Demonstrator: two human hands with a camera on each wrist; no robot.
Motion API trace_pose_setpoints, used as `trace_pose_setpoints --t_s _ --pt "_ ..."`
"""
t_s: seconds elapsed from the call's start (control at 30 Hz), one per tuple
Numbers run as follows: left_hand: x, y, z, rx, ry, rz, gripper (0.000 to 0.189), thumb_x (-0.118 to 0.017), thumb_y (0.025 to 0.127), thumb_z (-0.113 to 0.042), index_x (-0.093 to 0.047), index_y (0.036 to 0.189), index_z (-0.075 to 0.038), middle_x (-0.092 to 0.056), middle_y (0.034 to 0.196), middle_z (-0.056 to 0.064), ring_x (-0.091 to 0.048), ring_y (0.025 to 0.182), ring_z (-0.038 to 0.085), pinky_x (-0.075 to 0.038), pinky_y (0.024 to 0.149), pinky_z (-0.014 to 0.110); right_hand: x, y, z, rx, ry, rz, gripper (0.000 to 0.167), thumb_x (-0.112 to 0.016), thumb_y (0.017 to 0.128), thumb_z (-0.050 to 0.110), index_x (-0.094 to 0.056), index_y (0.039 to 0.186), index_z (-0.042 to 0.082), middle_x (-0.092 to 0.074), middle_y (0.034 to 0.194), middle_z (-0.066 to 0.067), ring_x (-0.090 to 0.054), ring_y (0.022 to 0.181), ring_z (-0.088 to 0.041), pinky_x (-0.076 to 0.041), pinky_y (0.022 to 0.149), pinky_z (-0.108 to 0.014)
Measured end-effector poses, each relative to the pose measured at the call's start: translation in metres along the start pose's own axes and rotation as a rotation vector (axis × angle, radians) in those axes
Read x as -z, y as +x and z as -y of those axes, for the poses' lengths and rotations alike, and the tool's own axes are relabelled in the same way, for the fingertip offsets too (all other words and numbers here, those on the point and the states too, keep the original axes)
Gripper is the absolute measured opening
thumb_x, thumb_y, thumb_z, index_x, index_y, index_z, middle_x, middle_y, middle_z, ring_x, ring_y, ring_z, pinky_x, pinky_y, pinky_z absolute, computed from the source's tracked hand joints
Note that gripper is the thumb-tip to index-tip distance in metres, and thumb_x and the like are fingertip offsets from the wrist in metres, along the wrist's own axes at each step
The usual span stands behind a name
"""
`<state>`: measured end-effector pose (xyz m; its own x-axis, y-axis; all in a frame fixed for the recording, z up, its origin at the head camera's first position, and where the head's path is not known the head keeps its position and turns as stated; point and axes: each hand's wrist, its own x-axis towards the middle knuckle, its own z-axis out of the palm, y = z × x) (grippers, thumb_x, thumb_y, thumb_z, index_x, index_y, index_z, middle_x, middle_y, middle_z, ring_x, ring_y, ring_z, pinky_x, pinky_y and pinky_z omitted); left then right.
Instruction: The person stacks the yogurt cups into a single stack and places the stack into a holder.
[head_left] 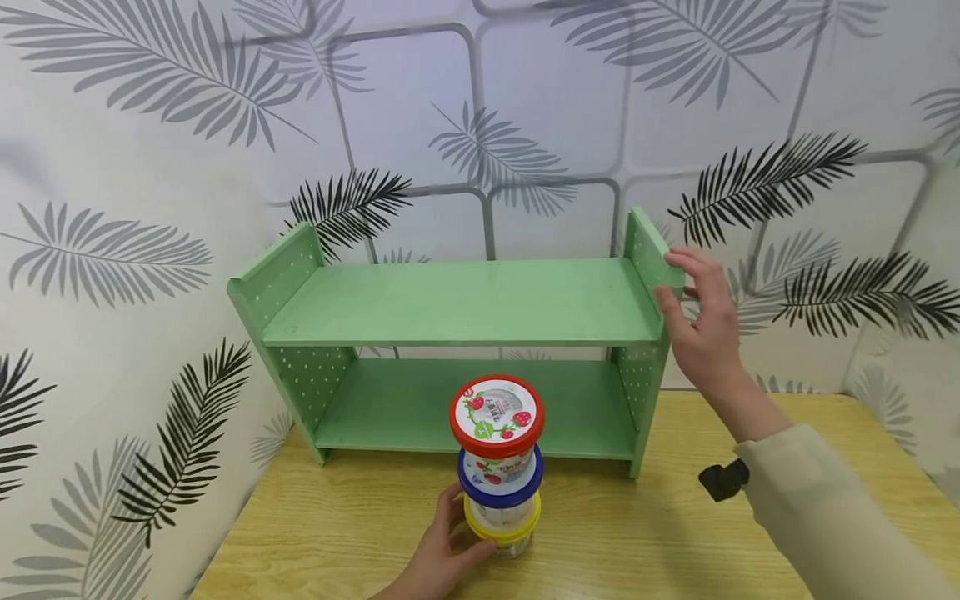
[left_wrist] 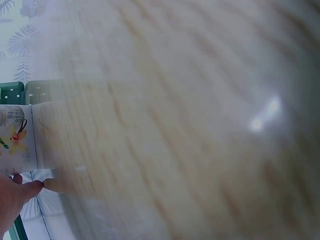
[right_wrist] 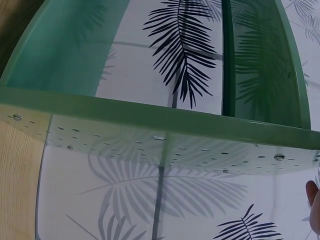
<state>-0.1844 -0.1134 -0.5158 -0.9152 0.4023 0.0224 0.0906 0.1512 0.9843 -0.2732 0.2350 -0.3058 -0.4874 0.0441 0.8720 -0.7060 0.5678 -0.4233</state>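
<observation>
Three round plastic tubs stand stacked on the table. A red-lidded tub (head_left: 497,415) is on top, a blue-lidded tub (head_left: 501,475) in the middle and a yellow-lidded tub (head_left: 504,521) at the bottom. My left hand (head_left: 438,554) grips the bottom tub from the left, thumb at its front. A printed tub wall (left_wrist: 17,137) shows beside the left hand (left_wrist: 15,200) in the left wrist view. At the upper right, my right hand (head_left: 705,321) holds the front top corner of the green shelf's (head_left: 465,304) side panel. Only a fingertip shows in the right wrist view.
The two-tier shelf stands on the wooden table (head_left: 337,517) against a leaf-patterned wall (head_left: 555,92). Its perforated left side panel (head_left: 288,275) rises above the upper board. The tub stack stands just in front of the lower board (head_left: 405,408).
</observation>
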Motion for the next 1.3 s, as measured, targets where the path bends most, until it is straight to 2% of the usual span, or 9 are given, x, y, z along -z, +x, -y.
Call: trace_pose_setpoints --t_s 0.2,0.43,0.63,0.8,0.93,1.07,1.17,1.3 --pt "0.0 0.0 0.001 0.007 -0.007 0.004 0.081 -0.07 0.092 -0.028 -0.015 0.149 -0.011 -0.041 0.143 0.02 -0.038 0.131 0.04 -0.039 0.101 0.054 0.0 0.001 0.016 0.046 0.008 -0.025 0.032 -0.052 0.091 -0.014 -0.052 0.123 -0.012 -0.049 0.132 -0.027 -0.046 0.124 -0.025 -0.037 0.087 -0.015" --pt "-0.001 0.0 0.001 0.035 -0.011 0.004 0.082 -0.07 0.092 -0.03 -0.014 0.15 -0.012 -0.04 0.143 0.019 -0.038 0.132 0.04 -0.039 0.102 0.053 -0.004 0.0 0.009 0.09 -0.019 -0.073 0.032 -0.053 0.09 -0.014 -0.054 0.121 -0.01 -0.052 0.128 -0.025 -0.048 0.12 -0.03 -0.037 0.084 -0.013" --pt "-0.002 0.001 0.001 0.011 0.014 0.007 0.081 -0.068 0.093 -0.031 -0.014 0.15 -0.013 -0.041 0.142 0.019 -0.038 0.131 0.039 -0.039 0.102 0.053 -0.005 0.001 0.02 0.103 -0.002 -0.106 0.03 -0.051 0.089 -0.013 -0.053 0.119 -0.012 -0.052 0.126 -0.028 -0.048 0.12 -0.028 -0.037 0.082 -0.013" --pt "-0.003 0.0 0.001 -0.007 0.029 -0.002 0.08 -0.068 0.093 -0.029 -0.014 0.149 -0.013 -0.041 0.141 0.019 -0.038 0.131 0.039 -0.039 0.102 0.053 -0.008 0.002 0.016 0.107 0.002 -0.122 0.029 -0.051 0.09 -0.012 -0.053 0.119 -0.012 -0.052 0.126 -0.028 -0.048 0.12 -0.027 -0.037 0.081 -0.013" --pt "-0.008 -0.001 -0.002 0.006 0.037 -0.043 0.084 -0.071 0.091 -0.03 -0.013 0.149 -0.013 -0.04 0.142 0.021 -0.037 0.131 0.04 -0.036 0.103 0.056 -0.012 0.001 0.003 0.094 0.002 -0.127 0.03 -0.051 0.09 -0.012 -0.053 0.12 -0.011 -0.052 0.128 -0.025 -0.048 0.121 -0.025 -0.038 0.08 -0.014" --pt "-0.018 -0.001 -0.004 0.038 0.021 -0.108 0.093 -0.075 0.087 -0.031 -0.009 0.15 -0.013 -0.033 0.147 0.025 -0.031 0.134 0.045 -0.022 0.107 0.064 -0.013 0.001 -0.001 0.091 -0.003 -0.131 0.03 -0.051 0.09 -0.012 -0.054 0.12 -0.01 -0.052 0.128 -0.024 -0.048 0.121 -0.026 -0.038 0.079 -0.013" --pt "-0.027 0.0 -0.003 0.037 -0.024 -0.153 0.099 -0.078 0.084 -0.027 -0.006 0.15 -0.013 -0.028 0.149 0.027 -0.027 0.136 0.046 -0.016 0.108 0.065 -0.012 0.001 0.006 0.09 -0.006 -0.13 0.03 -0.051 0.091 -0.011 -0.053 0.12 -0.011 -0.052 0.128 -0.025 -0.049 0.12 -0.027 -0.038 0.079 -0.013" --pt "-0.037 0.004 -0.004 0.04 -0.099 -0.214 0.106 -0.083 0.079 -0.023 -0.005 0.15 -0.016 -0.028 0.148 0.022 -0.032 0.134 0.042 -0.019 0.11 0.06 -0.01 0.001 0.022 0.087 -0.012 -0.129 0.029 -0.05 0.091 -0.01 -0.053 0.12 -0.011 -0.052 0.127 -0.027 -0.049 0.12 -0.027 -0.038 0.08 -0.012"
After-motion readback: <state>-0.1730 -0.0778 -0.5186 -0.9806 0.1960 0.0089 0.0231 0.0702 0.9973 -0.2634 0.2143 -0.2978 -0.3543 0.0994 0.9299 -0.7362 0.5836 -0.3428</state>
